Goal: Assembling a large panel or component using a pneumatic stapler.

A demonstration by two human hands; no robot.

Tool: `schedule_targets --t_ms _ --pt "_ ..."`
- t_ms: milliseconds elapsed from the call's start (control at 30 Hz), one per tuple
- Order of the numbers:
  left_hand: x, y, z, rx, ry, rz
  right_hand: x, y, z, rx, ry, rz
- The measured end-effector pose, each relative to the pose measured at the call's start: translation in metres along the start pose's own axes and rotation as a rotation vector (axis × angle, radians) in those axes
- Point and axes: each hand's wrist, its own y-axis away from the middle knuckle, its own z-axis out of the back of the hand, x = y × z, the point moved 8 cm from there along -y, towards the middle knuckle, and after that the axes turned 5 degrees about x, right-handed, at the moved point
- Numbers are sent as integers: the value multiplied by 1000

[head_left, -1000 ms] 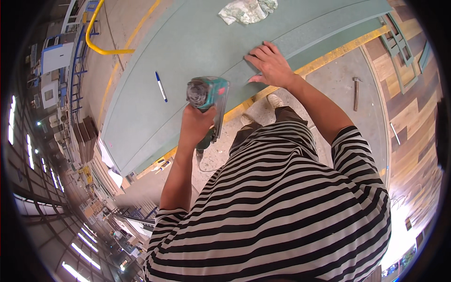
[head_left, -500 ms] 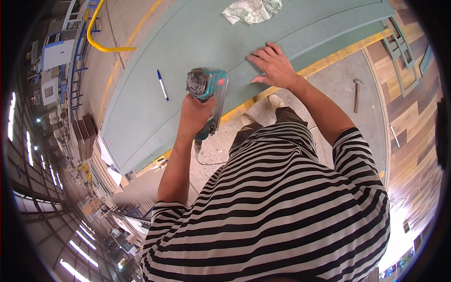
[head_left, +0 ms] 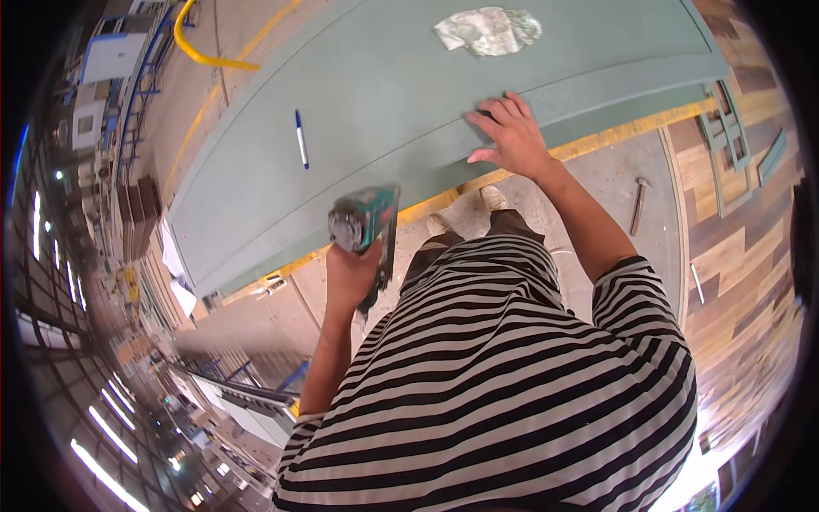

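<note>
My left hand (head_left: 350, 271) is wrapped round the handle of a teal nail gun (head_left: 368, 212), which is blurred by motion. The gun hangs at the near edge of a large grey-green panel (head_left: 375, 102), its grey round cap turned up toward me. My right hand (head_left: 514, 147) rests on the panel's near border strip with its fingers spread and nothing in them. A blue-and-white marker pen (head_left: 301, 141) lies on the panel to the left. Farther back lies a crumpled, stained white cloth (head_left: 488, 31).
A yellow beam (head_left: 597, 139) runs under the panel's near edge. On the floor to the right lies a hammer (head_left: 639, 206), beside wood-look planks (head_left: 725, 256) and green frames (head_left: 728, 128). A bent yellow tube (head_left: 205, 58) stands at the far left.
My left hand has drawn the nail gun back toward my body, from over the panel to its near edge. My right hand stays on the panel. The view has shifted slightly.
</note>
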Motion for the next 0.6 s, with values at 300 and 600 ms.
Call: schedule_targets --t_ms 300,600 --pt "112 96 40 -208 236 412 108 -48 -77 206 -2 215" --pt "220 161 79 -325 414 440 219 -91 -167 199 12 214"
